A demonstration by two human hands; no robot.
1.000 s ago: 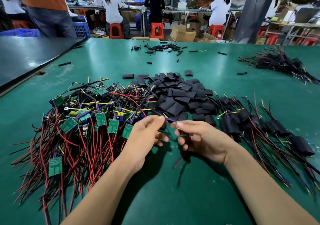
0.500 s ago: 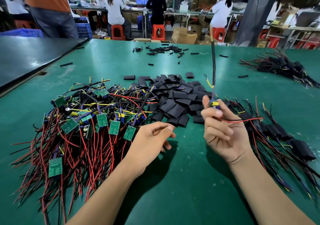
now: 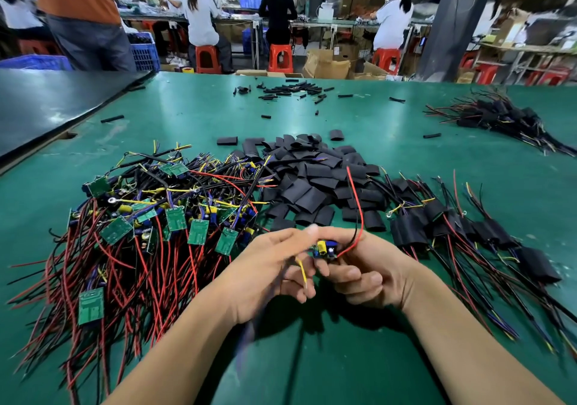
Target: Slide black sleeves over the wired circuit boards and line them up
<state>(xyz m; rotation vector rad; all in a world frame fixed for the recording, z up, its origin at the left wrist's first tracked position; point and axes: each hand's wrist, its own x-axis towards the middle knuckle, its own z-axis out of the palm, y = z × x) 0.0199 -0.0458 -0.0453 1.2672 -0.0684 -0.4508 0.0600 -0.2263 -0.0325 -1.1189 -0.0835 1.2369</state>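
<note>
The right hand (image 3: 368, 275) gripped a small green circuit board (image 3: 325, 248) carrying yellow and blue parts, with fingers curled beneath it and the thumb over its near edge, holding it above the table with the parts facing up. The left hand (image 3: 265, 270) met it from the other side, forefinger reaching to the board's end. That hand was blurred, so I cannot tell whether it pinched the board, gathered its leads or only touched it. A thin red wire (image 3: 356, 198) arched up from the board's right end, and a short yellow wire (image 3: 301, 272) hung down past the left fingers. Judging by this, the leads were probably being bunched so a sleeve could pass over them, and no sleeve was on this board yet.

Just beyond the hands lay a heap of flat black sleeves (image 3: 312, 183), within easy reach for the next pick. To the left sprawled a tangle of bare boards (image 3: 175, 219) with red and black leads. To the right, sleeved boards (image 3: 409, 233) lay roughly side by side on the green table mat (image 3: 390, 142), apparently the finished row this board would join.
</note>
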